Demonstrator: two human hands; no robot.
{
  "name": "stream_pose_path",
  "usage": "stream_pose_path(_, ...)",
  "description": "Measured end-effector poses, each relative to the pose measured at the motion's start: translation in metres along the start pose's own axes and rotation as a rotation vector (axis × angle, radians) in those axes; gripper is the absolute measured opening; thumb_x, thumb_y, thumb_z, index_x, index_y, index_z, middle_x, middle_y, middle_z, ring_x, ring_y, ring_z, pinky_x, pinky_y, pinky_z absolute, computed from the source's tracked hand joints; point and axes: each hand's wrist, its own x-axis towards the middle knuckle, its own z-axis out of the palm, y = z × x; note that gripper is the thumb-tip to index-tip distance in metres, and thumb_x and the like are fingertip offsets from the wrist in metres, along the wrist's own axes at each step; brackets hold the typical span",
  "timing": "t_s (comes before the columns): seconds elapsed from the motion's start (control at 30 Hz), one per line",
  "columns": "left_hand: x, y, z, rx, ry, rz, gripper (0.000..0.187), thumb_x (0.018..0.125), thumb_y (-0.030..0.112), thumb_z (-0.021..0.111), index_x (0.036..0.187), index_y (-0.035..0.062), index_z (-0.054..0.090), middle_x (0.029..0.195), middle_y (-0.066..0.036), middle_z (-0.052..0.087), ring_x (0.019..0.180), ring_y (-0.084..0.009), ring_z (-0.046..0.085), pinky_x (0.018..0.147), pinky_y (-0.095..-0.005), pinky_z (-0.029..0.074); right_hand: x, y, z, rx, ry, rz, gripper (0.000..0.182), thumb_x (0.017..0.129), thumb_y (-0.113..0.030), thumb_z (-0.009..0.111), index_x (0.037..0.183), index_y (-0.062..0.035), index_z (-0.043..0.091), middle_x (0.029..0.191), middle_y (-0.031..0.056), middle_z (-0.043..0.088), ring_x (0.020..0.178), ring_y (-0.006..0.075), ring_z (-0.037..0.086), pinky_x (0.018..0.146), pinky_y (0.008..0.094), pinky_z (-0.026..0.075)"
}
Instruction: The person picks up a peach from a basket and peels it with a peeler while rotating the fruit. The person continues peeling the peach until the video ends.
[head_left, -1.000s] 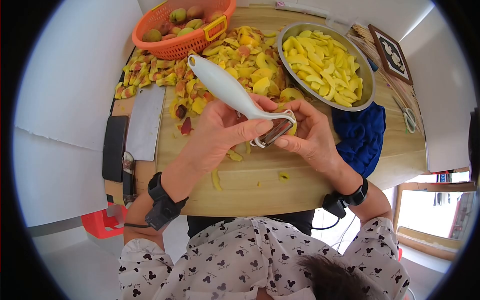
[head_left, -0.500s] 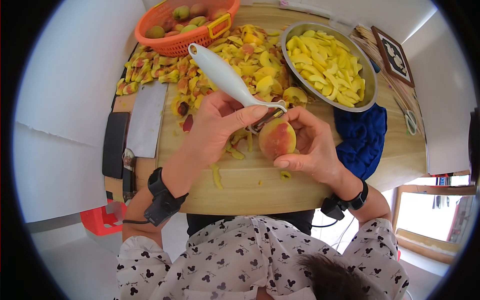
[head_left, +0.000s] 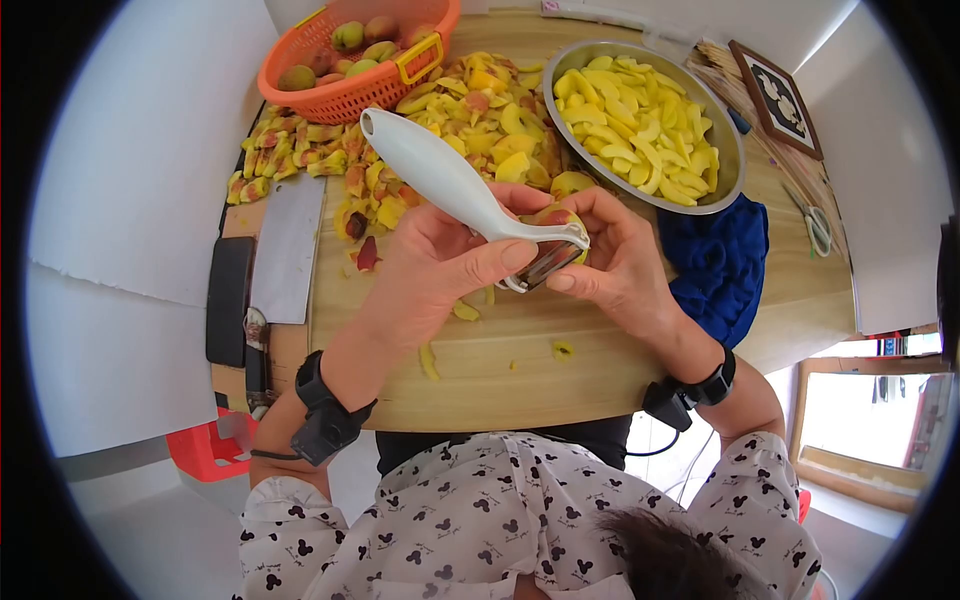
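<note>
My left hand (head_left: pixel 438 258) is closed round a peeler (head_left: pixel 435 172) with a thick white handle. The handle's free end points up and to the left. Its metal blade lies across a peach (head_left: pixel 556 216), which my right hand (head_left: pixel 628 262) grips from the right side. Much of the fruit is hidden behind the peeler head and my fingers. Thin yellow peel strips (head_left: pixel 465 311) lie on the wooden table (head_left: pixel 480 385) just below my hands.
An orange basket (head_left: pixel 350 100) of whole peaches stands at the back left, beside heaped peelings (head_left: pixel 490 110). At the back right are a steel bowl (head_left: pixel 735 165) of yellow slices, a blue cloth (head_left: pixel 715 265) and scissors (head_left: pixel 817 232). A cleaver blade (head_left: pixel 285 255) lies left.
The peeler head has moved down and right across the peach, now covering its front. The peach has turned or shifted upward in my right hand, and less of its skin shows.
</note>
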Motion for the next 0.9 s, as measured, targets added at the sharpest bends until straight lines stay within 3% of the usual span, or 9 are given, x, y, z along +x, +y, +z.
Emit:
stream_pose_path(0.2, -0.0009, -0.004, -0.0006, -0.086, -0.011, -0.054, 0.026, 0.083, 0.01, 0.067, 0.107, 0.0026, 0.06, 0.121, -0.012, 0.056, 0.106, -0.0195, 0.058, 0.092, -0.0354, 0.046, -0.0012, -0.0039, 0.0002, -0.065, -0.047, 0.017, 0.052, 0.069, -0.012, 0.082, 0.106, 0.0005, 0.048, 0.104, 0.0076, 0.057, 0.095, 0.0132, 0.059, 0.085, 0.0283, 0.05)
stream_pose_path(0.37, -0.0024, -0.0043, -0.0042, -0.021, 0.009, -0.07, 0.038, 0.083, 0.012, 0.067, 0.117, -0.0009, 0.056, 0.11, -0.011, 0.063, 0.1, -0.0169, 0.059, 0.088, -0.0324, 0.046, -0.0019, -0.0046, 0.002, -0.038, -0.061, 0.048, 0.052, 0.067, -0.009, 0.083, 0.104, 0.0, 0.049, 0.103, 0.0075, 0.058, 0.094, 0.0138, 0.06, 0.086, 0.0281, 0.049)
stream_pose_path(0.9, -0.0028, 0.0001, -0.0065, -0.026, 0.008, -0.101, 0.037, 0.085, 0.012, 0.064, 0.116, -0.0055, 0.055, 0.112, -0.014, 0.061, 0.102, -0.0199, 0.06, 0.091, -0.0329, 0.046, -0.0014, -0.0073, 0.0027, -0.032, -0.07, 0.06, 0.052, 0.065, -0.013, 0.085, 0.101, -0.0014, 0.05, 0.1, 0.0083, 0.061, 0.094, 0.014, 0.059, 0.083, 0.0271, 0.048)
